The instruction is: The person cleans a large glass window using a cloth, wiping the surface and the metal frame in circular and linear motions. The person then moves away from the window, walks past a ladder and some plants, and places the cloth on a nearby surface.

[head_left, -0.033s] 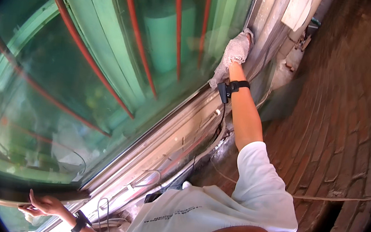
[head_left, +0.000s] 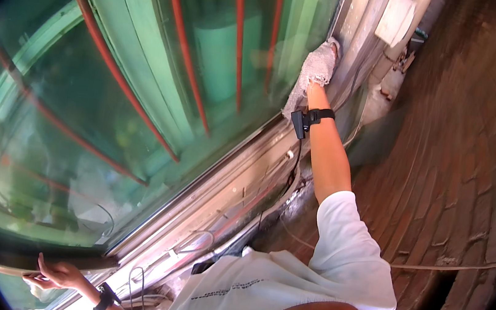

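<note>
My right hand (head_left: 333, 49) is mostly covered by a rough whitish rag (head_left: 317, 67), which it presses into the corner where the window pane (head_left: 226, 134) meets its side frame. One end of the rag hangs down the glass towards my wrist. At the lower left, my left hand (head_left: 57, 274) rests against the dark edge of the window frame (head_left: 32, 250). Its thumb sticks up in front of that edge while the other fingers stretch out to the left, holding nothing I can see. A pale shape under these fingers is too blurred to tell.
Red bars (head_left: 181, 41) and green woodwork (head_left: 128, 47) show through the glass. Loose cables (head_left: 290, 191) run along the sill (head_left: 226, 180). A white box (head_left: 395, 18) sits on the wall beside a pipe, and a brick surface (head_left: 437, 178) with a cord (head_left: 451, 267) fills the right.
</note>
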Tool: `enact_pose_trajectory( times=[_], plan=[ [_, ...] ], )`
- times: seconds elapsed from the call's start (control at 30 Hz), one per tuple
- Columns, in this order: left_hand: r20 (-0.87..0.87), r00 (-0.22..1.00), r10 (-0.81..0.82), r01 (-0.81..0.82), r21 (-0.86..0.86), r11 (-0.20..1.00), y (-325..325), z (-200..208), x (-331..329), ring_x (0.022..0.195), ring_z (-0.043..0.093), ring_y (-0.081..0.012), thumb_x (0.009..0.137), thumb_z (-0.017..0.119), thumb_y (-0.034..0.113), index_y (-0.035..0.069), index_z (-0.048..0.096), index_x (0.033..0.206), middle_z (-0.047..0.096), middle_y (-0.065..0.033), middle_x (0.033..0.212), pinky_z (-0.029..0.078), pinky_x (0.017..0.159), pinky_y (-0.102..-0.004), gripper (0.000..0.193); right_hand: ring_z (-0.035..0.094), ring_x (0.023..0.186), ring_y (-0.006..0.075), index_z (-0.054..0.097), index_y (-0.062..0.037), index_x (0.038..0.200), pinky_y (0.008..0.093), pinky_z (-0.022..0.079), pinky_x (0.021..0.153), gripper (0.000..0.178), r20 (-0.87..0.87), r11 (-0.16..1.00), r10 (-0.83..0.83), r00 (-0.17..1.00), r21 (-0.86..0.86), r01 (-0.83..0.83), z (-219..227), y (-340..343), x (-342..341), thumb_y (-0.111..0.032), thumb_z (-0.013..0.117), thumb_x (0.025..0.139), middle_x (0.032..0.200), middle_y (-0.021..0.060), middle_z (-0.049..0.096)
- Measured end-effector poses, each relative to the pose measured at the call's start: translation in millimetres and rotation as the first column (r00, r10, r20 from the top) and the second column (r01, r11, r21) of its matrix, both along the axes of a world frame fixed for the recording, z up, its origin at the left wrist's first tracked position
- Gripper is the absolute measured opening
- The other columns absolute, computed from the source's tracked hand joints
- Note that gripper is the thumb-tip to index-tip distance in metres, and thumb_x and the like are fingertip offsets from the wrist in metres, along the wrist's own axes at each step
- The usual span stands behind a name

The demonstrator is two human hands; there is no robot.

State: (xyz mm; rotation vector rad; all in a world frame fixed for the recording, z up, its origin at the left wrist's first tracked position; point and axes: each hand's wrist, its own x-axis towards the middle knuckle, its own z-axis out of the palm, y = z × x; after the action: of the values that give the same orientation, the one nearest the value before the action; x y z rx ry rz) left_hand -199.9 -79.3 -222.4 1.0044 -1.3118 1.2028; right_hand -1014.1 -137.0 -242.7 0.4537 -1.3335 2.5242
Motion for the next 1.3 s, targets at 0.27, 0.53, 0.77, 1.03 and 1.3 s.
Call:
enact_pose_trajectory(
  times=[0.27, 0.53, 0.77, 1.03, 1.3],
  plan=[
    [-0.049, 0.998, -0.032, 0.033, 0.017, 0.999, -7.3, -2.6, -12.1, 0.138, 0.036, -0.0433, 0.102, 0.043, 0.017, 0.004, 0.066, 0.119, 0.032, -0.0268, 0.15, 0.035, 0.111, -0.0485, 0.032, 0.062, 0.099, 0.0289, 0.058, -0.0025, 0.116, 0.0357, 0.05, 0.086, 0.026, -0.826, 0.86, -0.322, 0.463, -0.051, 0.508, 301.5, -21.3, -74.9, -0.019, 0.047, 0.098, 0.107, 0.0167, 0.064],
    [-0.052, 0.999, 0.003, -0.002, 0.013, 1.0, -0.7, -1.5, -4.5, 0.135, 0.04, -0.0436, 0.099, 0.043, 0.009, 0.004, 0.067, 0.118, 0.034, -0.0257, 0.149, 0.038, 0.109, -0.0486, 0.031, 0.058, 0.098, 0.0264, 0.063, -0.0039, 0.106, 0.0371, 0.046, 0.087, 0.025, -0.847, 0.879, -0.012, 0.531, 0.245, 0.409, 433.2, 11.2, -33.3, -0.022, 0.054, 0.092, 0.106, 0.0142, 0.064],
    [-0.03, 0.999, 0.015, -0.015, -0.01, 1.0, 1.9, 0.9, 3.1, 0.132, 0.045, -0.0395, 0.097, 0.048, 0.009, 0.009, 0.07, 0.116, 0.039, -0.0229, 0.147, 0.041, 0.104, -0.0472, 0.029, 0.053, 0.106, 0.0294, 0.068, -0.0037, 0.097, 0.0401, 0.039, 0.097, 0.023, -0.92, 0.513, -0.183, 0.347, 0.212, 0.832, 330.6, -2.5, -67.0, -0.02, 0.057, 0.085, 0.11, 0.0169, 0.063],
    [-0.031, 0.999, 0.017, -0.017, -0.001, 1.0, -1.8, -2.3, -2.2, 0.131, 0.046, -0.0379, 0.096, 0.048, 0.007, 0.01, 0.07, 0.117, 0.039, -0.0226, 0.146, 0.044, 0.1, -0.0454, 0.03, 0.051, 0.119, 0.0388, 0.051, 0.0003, 0.127, 0.0421, 0.041, 0.104, 0.037, -0.78, 0.832, -0.12, 0.614, 0.258, 0.49, 96.8, 0.0, -101.2, -0.009, 0.046, 0.091, 0.13, 0.0247, 0.052],
    [-0.101, 0.981, 0.163, -0.159, 0.05, 0.986, 10.5, 21.9, -41.0, 0.132, 0.044, -0.0402, 0.099, 0.048, 0.012, 0.011, 0.065, 0.122, 0.041, -0.0248, 0.146, 0.039, 0.104, -0.0479, 0.029, 0.058, 0.086, 0.0242, 0.057, -0.0054, 0.121, 0.0364, 0.049, 0.077, 0.029, -0.829, 0.817, -0.226, 0.511, 0.124, 0.563, 156.8, 23.9, -61.1, -0.017, 0.051, 0.096, 0.097, 0.0116, 0.06]
  ],
)
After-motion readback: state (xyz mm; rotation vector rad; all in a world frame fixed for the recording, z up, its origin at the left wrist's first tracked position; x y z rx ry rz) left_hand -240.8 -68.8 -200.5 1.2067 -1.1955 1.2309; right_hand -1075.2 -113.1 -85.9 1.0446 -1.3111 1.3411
